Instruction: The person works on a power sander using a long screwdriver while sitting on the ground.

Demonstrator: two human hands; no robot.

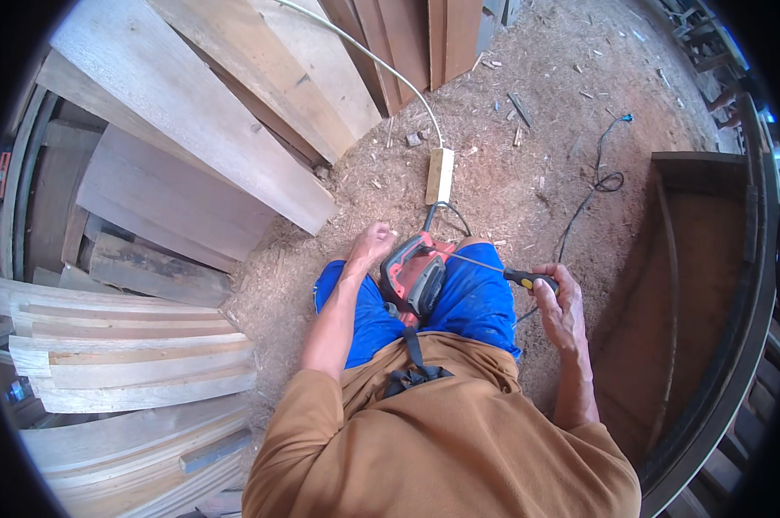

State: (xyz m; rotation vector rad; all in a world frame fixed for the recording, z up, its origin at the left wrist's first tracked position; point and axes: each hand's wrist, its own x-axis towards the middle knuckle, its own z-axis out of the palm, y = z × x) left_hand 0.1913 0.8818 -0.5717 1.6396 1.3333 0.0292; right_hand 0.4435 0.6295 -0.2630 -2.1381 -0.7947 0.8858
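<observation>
Right hand (564,306) grips a screwdriver (519,277), shaft directed at the power tool (416,276). Tool sits on the lap between the hands. Left hand (374,243) beside it, fingers curled; contents cannot be told. Floor (511,164) ahead of both hands: dusty, littered with shavings. Boards (191,112) stacked left of left hand; brown trough (713,259) right of right hand.

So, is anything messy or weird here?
Yes: wood chips litter the floor, looking spilled. Beyond the right hand holding the screwdriver, a black cord trails in a loose loop, its blue end lying unconnected, which looks untidy.
</observation>
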